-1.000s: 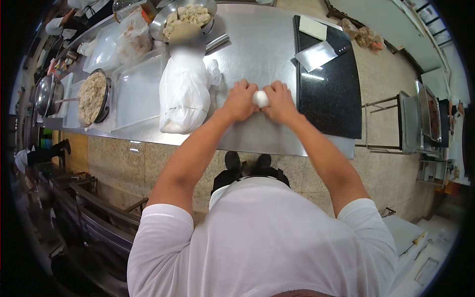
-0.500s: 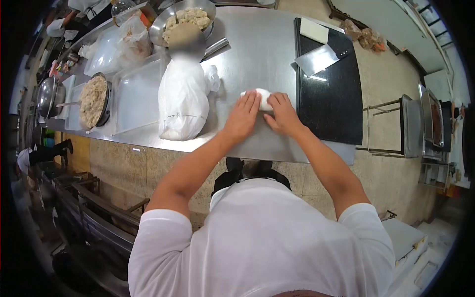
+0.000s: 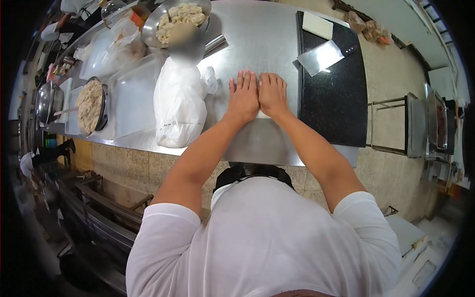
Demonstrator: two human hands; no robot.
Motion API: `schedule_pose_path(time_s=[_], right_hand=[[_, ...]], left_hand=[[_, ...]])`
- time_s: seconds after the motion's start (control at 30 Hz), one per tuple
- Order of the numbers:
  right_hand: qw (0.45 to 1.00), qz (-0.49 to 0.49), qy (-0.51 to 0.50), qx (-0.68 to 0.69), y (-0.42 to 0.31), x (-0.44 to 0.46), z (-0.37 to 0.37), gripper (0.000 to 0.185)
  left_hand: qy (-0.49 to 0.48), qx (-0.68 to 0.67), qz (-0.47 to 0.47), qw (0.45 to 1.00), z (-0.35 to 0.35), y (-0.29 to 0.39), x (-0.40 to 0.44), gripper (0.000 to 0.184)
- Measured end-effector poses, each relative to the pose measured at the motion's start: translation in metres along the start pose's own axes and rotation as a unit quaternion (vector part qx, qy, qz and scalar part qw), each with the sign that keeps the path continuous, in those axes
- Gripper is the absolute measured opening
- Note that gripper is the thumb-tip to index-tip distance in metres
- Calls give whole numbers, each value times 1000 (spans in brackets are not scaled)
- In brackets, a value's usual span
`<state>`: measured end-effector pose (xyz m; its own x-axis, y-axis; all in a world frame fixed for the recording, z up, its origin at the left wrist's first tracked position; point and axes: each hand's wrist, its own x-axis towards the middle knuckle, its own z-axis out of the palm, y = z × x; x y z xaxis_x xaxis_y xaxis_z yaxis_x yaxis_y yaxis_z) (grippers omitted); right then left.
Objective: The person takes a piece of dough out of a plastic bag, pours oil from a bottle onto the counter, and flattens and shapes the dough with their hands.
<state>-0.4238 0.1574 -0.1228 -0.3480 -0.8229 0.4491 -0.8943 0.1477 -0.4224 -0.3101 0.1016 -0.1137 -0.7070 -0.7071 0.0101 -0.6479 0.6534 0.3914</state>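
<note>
My left hand point(image 3: 243, 98) lies palm down on the steel table point(image 3: 247, 34), its fingers stretched forward and a little apart. Close against it, my right hand point(image 3: 272, 95) is also palm down, with its fingers slightly bent. Both hands cover a piece of white dough point(image 3: 262, 114); only a small pale edge shows between the wrists. A filled white plastic bag point(image 3: 180, 111) stands to the left of my left hand. To the right of my right hand is a black board point(image 3: 331, 109), bearing a cleaver point(image 3: 320, 58) and a white slab point(image 3: 317, 25).
Further left are a clear plastic tray point(image 3: 129, 96) and a dark bowl heaped with a pale mixture point(image 3: 90, 106). A metal bowl point(image 3: 148, 33) of pale chunks stands at the back, near a metal cylinder point(image 3: 214, 43). Beyond the board stands a metal-framed stand point(image 3: 414, 123).
Both hands have moved forward and together over the dough, flattening out from a cupped hold at its sides. The dough is now mostly hidden. The view has shifted slightly.
</note>
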Motion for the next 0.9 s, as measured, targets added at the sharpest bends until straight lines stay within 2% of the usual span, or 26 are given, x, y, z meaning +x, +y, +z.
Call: schedule_pose_path(time_s=[0.23, 0.3, 0.37, 0.47, 0.53, 0.57, 0.63, 0.67, 0.7, 0.77, 0.8, 0.83, 0.9], right_hand=[[990, 46, -91, -96, 0, 1, 12, 28], [984, 53, -108, -131, -3, 5, 13, 28], [992, 66, -59, -85, 0, 7, 17, 27], [995, 85, -37, -48, -2, 11, 1, 26], [988, 112, -106, -5, 4, 12, 0, 31], [988, 113, -100, -10, 13, 13, -3, 31], [950, 104, -268, 122, 26, 11, -28, 46], [935, 43, -345, 63, 30, 6, -46, 63], [933, 45, -352, 64, 30, 3, -46, 63], [920, 110, -372, 57, 31, 4, -36, 65], [909, 89, -402, 67, 33, 8, -34, 55], [909, 90, -401, 68, 29, 4, -36, 55], [880, 248, -339, 223, 22, -6, -46, 44]], left_hand=[[9, 18, 3, 1000, 11, -12, 4, 59], [-15, 18, -9, 1000, 3, -11, 8, 58], [-29, 59, -22, 998, 4, -9, 13, 57], [-28, 31, -18, 999, 0, -6, 12, 60], [27, 53, -60, 996, -9, 2, 7, 60], [31, 52, -53, 997, -16, 0, 5, 60], [-30, -67, -207, 976, -57, 9, -12, 61], [-37, -69, -208, 975, -51, 5, -15, 61], [-43, -91, -187, 977, -39, -6, -16, 61], [-45, -130, -139, 981, -21, -32, -6, 64], [-83, -217, -165, 959, -19, -43, 8, 54], [-84, -215, -165, 959, -29, -38, 14, 54], [-147, -189, -32, 970, -51, -28, 27, 45]])
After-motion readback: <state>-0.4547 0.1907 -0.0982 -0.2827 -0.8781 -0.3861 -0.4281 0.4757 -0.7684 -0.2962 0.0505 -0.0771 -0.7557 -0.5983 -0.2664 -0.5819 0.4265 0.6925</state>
